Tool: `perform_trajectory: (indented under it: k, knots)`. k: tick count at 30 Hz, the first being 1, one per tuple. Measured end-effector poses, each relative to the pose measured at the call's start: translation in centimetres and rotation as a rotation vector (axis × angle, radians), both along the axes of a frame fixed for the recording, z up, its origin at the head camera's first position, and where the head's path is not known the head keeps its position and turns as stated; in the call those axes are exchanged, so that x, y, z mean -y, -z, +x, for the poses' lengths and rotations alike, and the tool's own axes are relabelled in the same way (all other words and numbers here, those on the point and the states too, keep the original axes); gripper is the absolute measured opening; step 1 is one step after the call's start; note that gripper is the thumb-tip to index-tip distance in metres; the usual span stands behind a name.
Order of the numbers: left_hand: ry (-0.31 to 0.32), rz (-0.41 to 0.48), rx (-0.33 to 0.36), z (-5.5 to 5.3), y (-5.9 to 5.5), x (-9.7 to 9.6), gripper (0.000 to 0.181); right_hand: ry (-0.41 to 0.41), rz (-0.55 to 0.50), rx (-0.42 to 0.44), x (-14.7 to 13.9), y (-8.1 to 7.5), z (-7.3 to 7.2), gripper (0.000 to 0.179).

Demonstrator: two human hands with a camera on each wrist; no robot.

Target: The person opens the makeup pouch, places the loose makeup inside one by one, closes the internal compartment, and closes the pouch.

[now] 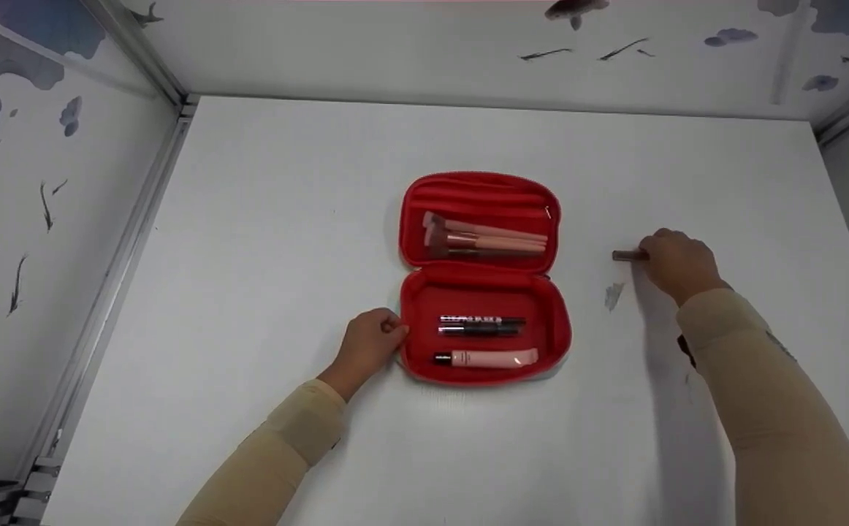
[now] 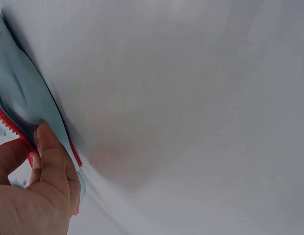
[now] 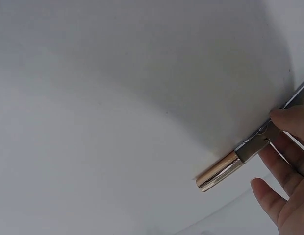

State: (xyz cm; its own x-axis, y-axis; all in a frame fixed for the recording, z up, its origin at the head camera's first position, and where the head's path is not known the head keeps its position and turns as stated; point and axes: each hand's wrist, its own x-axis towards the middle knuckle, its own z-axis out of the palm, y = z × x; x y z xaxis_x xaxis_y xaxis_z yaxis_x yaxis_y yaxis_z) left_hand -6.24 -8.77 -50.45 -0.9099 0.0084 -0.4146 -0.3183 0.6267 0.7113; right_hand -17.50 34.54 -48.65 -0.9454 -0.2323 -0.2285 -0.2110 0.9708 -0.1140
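A red zippered makeup case (image 1: 557, 321) lies open on the white table, its outside pale blue in the left wrist view. My left hand (image 1: 370, 337) pinches the zipper edge (image 2: 10, 125) at the case's left side between thumb and fingers. Off to the right, my right hand (image 1: 679, 263) holds a slim cosmetic tube (image 3: 252, 147) with a shiny copper-coloured end, thumb on one side and fingers on the other. Its far end is hidden by the hand. Inside the lower half lie dark slim tubes (image 1: 479, 330) and a pink squeeze tube (image 1: 494, 358).
Several makeup brushes (image 1: 497, 242) with pink handles lie in the upper half of the case. A grey smudge (image 1: 614, 296) marks the table between the case and my right arm. Patterned white panels (image 1: 395, 58) border the table (image 1: 271, 190) at the back and sides.
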Motion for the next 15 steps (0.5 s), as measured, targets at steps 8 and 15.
perform_trajectory:
  k: [8, 15]
  knots:
    - [0.016, 0.025, -0.039, 0.17, -0.11, 0.19, 0.009, -0.002, 0.019, -0.011, -0.07, 0.19, -0.14, 0.021]
    - [0.017, 0.02, -0.049, 0.15, -0.16, 0.19, 0.009, -0.012, 0.002, -0.054, -0.19, 0.34, 0.05, 0.018]
